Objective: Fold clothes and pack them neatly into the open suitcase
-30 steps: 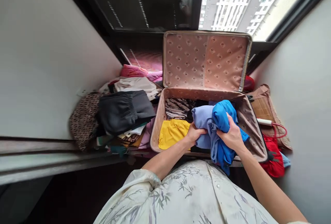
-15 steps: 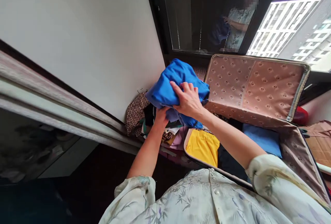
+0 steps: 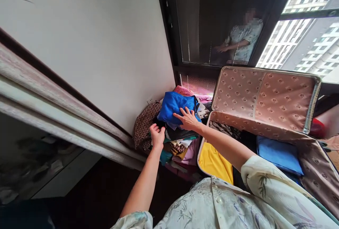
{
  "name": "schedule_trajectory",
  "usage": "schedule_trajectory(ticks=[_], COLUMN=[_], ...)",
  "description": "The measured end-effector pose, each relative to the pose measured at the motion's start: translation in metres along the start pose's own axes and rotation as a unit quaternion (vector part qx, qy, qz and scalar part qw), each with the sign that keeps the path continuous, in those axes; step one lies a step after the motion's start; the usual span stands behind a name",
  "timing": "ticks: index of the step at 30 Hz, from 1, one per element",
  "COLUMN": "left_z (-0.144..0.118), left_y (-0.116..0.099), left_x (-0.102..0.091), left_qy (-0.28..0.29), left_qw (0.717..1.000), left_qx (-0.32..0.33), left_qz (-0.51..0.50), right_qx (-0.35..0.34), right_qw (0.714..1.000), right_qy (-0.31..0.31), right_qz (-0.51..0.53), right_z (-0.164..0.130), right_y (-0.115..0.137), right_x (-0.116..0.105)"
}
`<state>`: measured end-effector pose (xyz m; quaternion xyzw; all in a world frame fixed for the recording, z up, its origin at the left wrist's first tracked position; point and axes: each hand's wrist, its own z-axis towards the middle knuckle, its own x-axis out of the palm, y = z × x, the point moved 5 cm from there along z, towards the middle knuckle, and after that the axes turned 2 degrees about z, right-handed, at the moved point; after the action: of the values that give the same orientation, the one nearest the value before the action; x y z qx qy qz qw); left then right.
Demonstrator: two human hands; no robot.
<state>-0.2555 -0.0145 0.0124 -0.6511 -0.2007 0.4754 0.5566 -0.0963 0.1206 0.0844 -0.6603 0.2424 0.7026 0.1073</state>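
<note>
A folded blue garment [image 3: 173, 106] lies on top of a pile of clothes [image 3: 182, 148] in the corner by the window. My right hand [image 3: 188, 119] rests on its right side with the fingers spread. Just left of the pile, my left hand [image 3: 157, 135] holds nothing, its fingers curved and apart. Beneath the blue garment, dark, green, white and mauve clothes show at the pile's front. A brown patterned cloth [image 3: 145, 123] bulges out behind my left hand.
To the right stands an open suitcase [image 3: 286, 102] with a pink patterned lining. Inside it are a yellow garment [image 3: 215, 162], a folded blue cloth [image 3: 278, 153] and dark clothes. A white wall [image 3: 111, 45] rises on the left, beside a curtain [image 3: 53, 105]. Pink fabric [image 3: 202, 97] lies behind the pile.
The blue garment has come down from between both hands onto the pile. My left hand has let go and drawn away to the left; my right hand has opened flat over it.
</note>
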Motion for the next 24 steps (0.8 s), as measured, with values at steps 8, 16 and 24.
schedule_trajectory(ticks=[8, 16, 24], left_z=[-0.007, -0.155, -0.219], left_y=[-0.135, -0.071, 0.036], left_x=[0.001, 0.136, 0.178], left_qy=[-0.035, 0.268, 0.268], left_qw=[0.925, 0.888, 0.82], left_qx=[0.366, 0.351, 0.232], left_qz=[0.097, 0.131, 0.449], right_qx=[0.005, 0.443, 0.572], right_qw=[0.995, 0.892, 0.815], right_qy=[-0.08, 0.005, 0.063], right_qz=[0.064, 0.089, 0.069], right_z=[-0.102, -0.384, -0.546], right_y=[-0.046, -0.239, -0.328], right_x=[0.0, 0.13, 0.183])
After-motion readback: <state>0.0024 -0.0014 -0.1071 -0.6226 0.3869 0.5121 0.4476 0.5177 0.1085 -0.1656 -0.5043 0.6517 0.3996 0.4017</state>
